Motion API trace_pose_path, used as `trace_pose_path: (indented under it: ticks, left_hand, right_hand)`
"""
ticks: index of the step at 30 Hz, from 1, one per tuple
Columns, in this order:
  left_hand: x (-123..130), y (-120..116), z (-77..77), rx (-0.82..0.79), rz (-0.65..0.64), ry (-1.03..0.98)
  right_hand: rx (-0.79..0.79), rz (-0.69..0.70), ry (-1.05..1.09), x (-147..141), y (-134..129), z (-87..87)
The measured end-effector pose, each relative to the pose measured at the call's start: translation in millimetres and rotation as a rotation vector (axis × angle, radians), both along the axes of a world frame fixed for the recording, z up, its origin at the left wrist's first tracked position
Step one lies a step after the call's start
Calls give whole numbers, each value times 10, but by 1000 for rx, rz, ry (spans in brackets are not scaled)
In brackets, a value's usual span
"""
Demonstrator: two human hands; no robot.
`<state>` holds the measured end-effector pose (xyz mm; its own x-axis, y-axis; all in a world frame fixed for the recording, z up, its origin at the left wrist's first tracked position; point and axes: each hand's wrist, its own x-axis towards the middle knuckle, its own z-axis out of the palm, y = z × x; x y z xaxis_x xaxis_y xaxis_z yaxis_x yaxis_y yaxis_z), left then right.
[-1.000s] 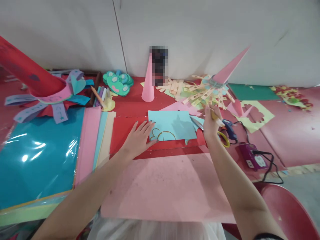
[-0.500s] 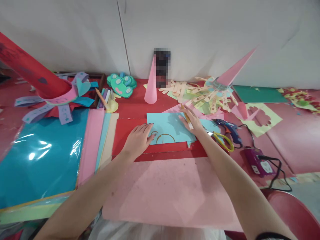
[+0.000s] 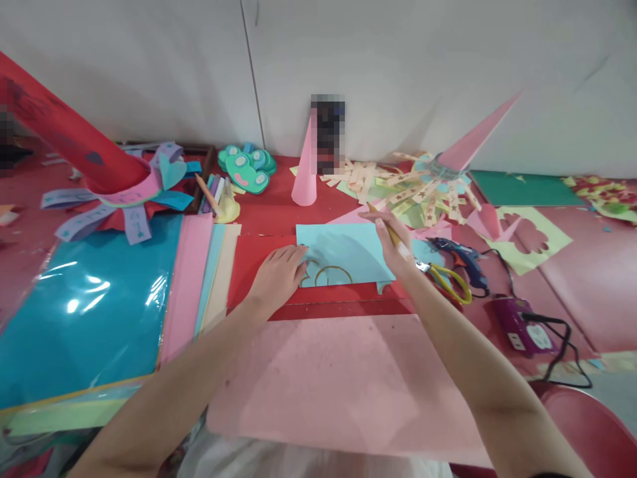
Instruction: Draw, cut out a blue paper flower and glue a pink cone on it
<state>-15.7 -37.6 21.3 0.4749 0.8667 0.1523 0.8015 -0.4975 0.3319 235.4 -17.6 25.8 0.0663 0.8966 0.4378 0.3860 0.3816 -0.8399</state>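
A light blue sheet of paper (image 3: 343,249) lies on red paper (image 3: 253,265), with brown curved lines drawn along its lower left part. My left hand (image 3: 281,269) rests flat, palm down, on the red paper and the blue sheet's left edge, fingers stretched out. Over the blue sheet's right side, my right hand (image 3: 395,242) grips a yellow marker pen (image 3: 393,238) with a white end. Just right of that hand lie scissors (image 3: 450,282) with yellow handles, partly behind my wrist.
A blue hot glue gun (image 3: 462,260) and a purple power socket box (image 3: 522,325) with black cords lie right. A pink paper cone (image 3: 304,176) stands at the back beside green frog cut-outs (image 3: 243,169). Left are a red paper hat (image 3: 94,149) and a shiny blue paper pack (image 3: 99,305).
My right hand has shifted slightly right, its fingers now drawn closer around the marker pen. My left hand stays on the paper. The whole view has moved slightly.
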Motion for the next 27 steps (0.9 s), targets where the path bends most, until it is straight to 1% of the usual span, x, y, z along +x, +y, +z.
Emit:
trace_pose_path:
  ticks: [2,4,7,9,14,20,23,27]
  left_hand:
    - [-7,19,-13,-10,4,-9]
    - [-12,30,-31,-17,18,-31]
    - [-12,32,-57,-35,41,-78]
    - [-7,31,-68,-51,54,-97]
    - [9,35,-65,-91,57,-105]
    - [20,21,-77,-124,74,-128]
    - [16,18,-83,-152,80,-183]
    - [14,20,-63,-206,89,-223]
  right_hand:
    - [-63,21,112,-141,-89,35]
    - [-149,40,164,-265,-174,35]
    - [-225,-36,159,-386,-259,0]
    - [-242,-53,127,-428,-284,-18]
    - [-259,3,121,-479,-294,-25]
    - [-390,128,152,-454,-222,-141]
    - [-426,111,212,-431,-156,-172]
    - [-435,68,239,-461,-132,-143]
